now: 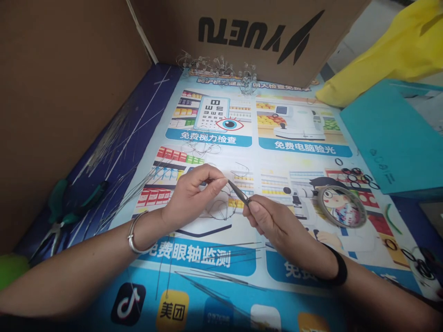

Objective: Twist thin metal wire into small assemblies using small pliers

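At the far left, the work area is bounded by a brown cardboard panel (62, 83). Pliers (56, 228) with green handles are laid near it, nose toward the near edge. Beside them, straight wires (104, 147) are spread over the blue surface, and part of the spread is crossed by the left forearm.

The left hand (195, 191) is closed, with thumb and forefinger pinched on a fine wire piece (221, 210), whose loops are seen just below the fingers. Wire forms with clear beads (221, 67) are heaped behind, against a printed cardboard wall (249, 50) that closes off the rear. Loose wire lengths (218, 274) are scattered over the printed sheet (256, 115) in front of the hands.

A slender dark tool (238, 190) is located between the two hands, above the sheet. Its long axis is set diagonally; its narrow tip is pointed up and leftward, to the left fingertips. Its rear end is gripped in the closed right hand (270, 216).

To the right, a tape roll (320, 205) is laid flat near the right wrist. Black rings (356, 171) are grouped beyond it, beside a teal sheet (377, 138). Yellow material (387, 55) is draped behind.
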{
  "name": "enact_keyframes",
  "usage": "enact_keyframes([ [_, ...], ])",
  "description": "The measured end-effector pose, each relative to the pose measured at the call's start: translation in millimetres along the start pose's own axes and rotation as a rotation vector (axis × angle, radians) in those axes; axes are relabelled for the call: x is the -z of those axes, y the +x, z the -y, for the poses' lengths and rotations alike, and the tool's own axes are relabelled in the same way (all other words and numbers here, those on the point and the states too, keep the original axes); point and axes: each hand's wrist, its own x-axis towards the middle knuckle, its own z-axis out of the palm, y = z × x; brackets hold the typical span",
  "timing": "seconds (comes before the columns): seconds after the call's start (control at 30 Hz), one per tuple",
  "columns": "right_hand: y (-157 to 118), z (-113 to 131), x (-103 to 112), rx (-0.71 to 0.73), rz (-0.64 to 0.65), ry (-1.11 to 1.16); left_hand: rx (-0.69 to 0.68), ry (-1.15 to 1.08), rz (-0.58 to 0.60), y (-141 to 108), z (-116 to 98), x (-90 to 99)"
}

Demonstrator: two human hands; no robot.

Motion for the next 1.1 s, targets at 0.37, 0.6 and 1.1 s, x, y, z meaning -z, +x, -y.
enact_keyframes([
  [0.37,1,1,0,0.096,0.01,-0.337,-0.014,0.075,0.042,1,-5,6.2],
  [0.6,-3,-3,-6,0.125,0.019,-0.454,0.123,-0.115,-0.045,13,1,16.4],
  [1.1,0,6,5,0.079,-0.044,-0.148,0.119,-0.14,0.025,5,-1,3.1],
])
